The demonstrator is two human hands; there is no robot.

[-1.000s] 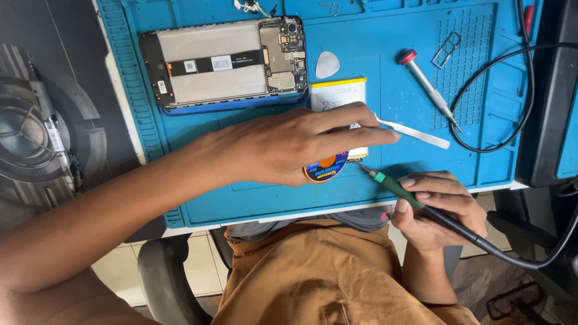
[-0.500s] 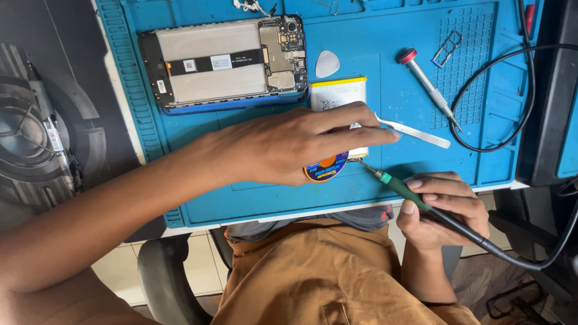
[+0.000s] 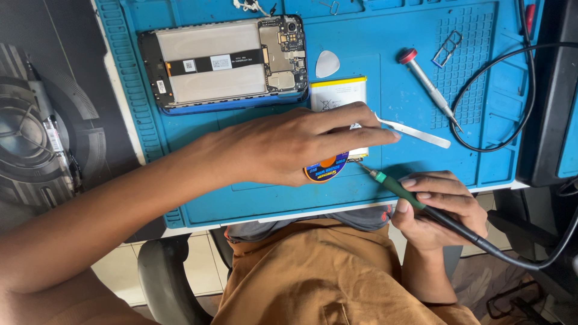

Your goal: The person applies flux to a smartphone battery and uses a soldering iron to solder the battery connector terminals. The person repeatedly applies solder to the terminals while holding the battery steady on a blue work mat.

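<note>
Left hand (image 3: 289,147) flat, open, pressing the white battery (image 3: 338,96) – nothing gripped. Right hand (image 3: 436,207) closed around soldering iron (image 3: 397,189), tip by the battery's edge

We see blue mat (image 3: 421,18) covering surface; dark chair (image 3: 162,277) below its edge, pale tiled floor (image 3: 117,271) underneath, even light throughout.

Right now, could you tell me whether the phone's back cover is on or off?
Off: the phone lies face down on the blue mat with circuit board and empty battery bay exposed.

head-worn camera, looking steeply down — close above blue work mat (image 3: 421,90)
</note>
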